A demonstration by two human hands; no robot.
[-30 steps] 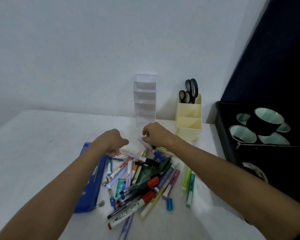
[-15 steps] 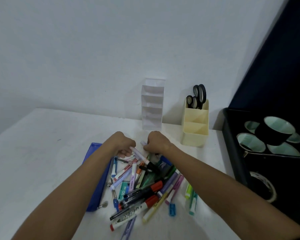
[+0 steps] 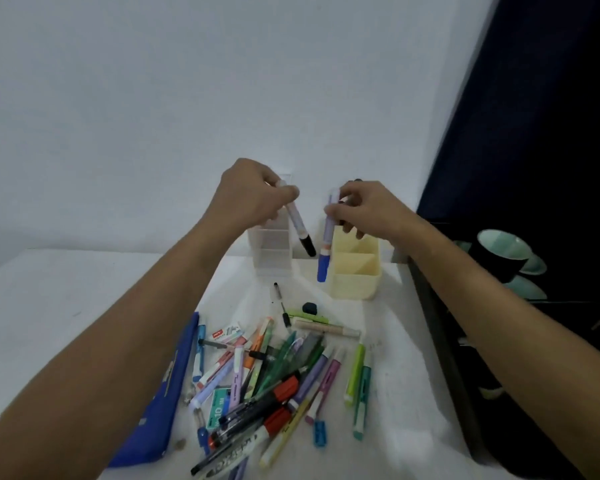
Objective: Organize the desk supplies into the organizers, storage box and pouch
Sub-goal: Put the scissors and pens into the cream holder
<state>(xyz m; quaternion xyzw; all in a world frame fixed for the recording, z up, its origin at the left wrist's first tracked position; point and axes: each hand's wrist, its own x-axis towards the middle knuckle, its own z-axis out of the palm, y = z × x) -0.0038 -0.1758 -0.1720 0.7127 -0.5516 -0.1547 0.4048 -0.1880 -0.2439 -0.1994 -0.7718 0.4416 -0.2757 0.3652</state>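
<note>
My left hand (image 3: 248, 197) pinches a black-capped marker (image 3: 299, 226), cap end down, in front of the white tiered organizer (image 3: 274, 251). My right hand (image 3: 364, 209) holds a blue-capped marker (image 3: 326, 247) upright, cap down, beside the left wall of the yellow organizer (image 3: 355, 271). Both hands are raised above the desk. A pile of pens, markers and highlighters (image 3: 274, 372) lies on the white desk (image 3: 66, 306) below. A blue pouch (image 3: 163, 403) lies flat at the pile's left edge.
A black storage box (image 3: 437, 323) stands along the right, with tape rolls (image 3: 499, 254) in it. A staple box (image 3: 226, 331), a small dark eraser (image 3: 309, 308) and a blue clip (image 3: 320, 434) lie among the pens. A white wall is right behind the organizers.
Both hands rose from the pile, each lifting a marker, and now hold them up in front of the two organizers.
</note>
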